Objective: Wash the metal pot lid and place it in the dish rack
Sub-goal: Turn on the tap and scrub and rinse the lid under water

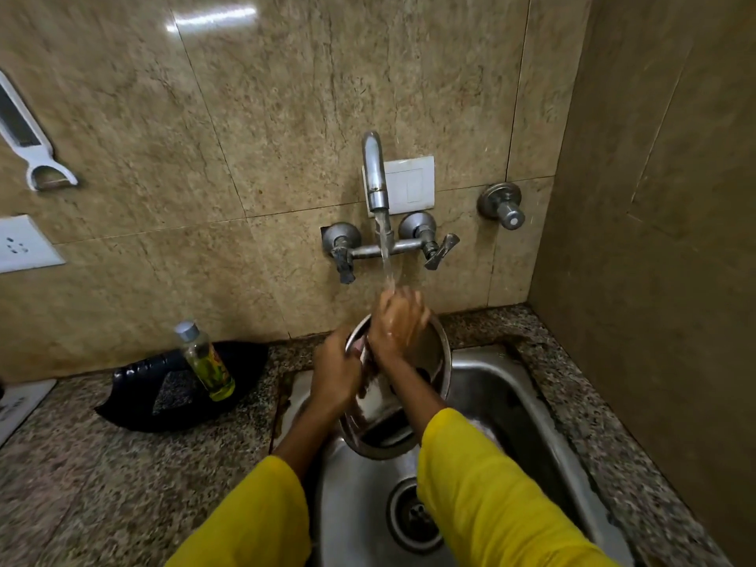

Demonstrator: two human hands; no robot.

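The round metal pot lid [429,358] is held tilted over the steel sink [503,386], its shiny inner face towards me. My left hand [333,372] grips the lid's left rim. My right hand [399,321] lies flat on the lid's upper part, fingers spread, directly under the water stream [386,255] running from the tap [374,173]. The hand is blurred. Yellow sleeves cover both forearms. No dish rack is in view.
A bottle of yellow-green liquid [206,362] stands on a black tray [180,386] left of the sink on the granite counter [102,484]. The drain [413,513] lies below the lid. Tap valves [433,247] and a wall corner stand close on the right.
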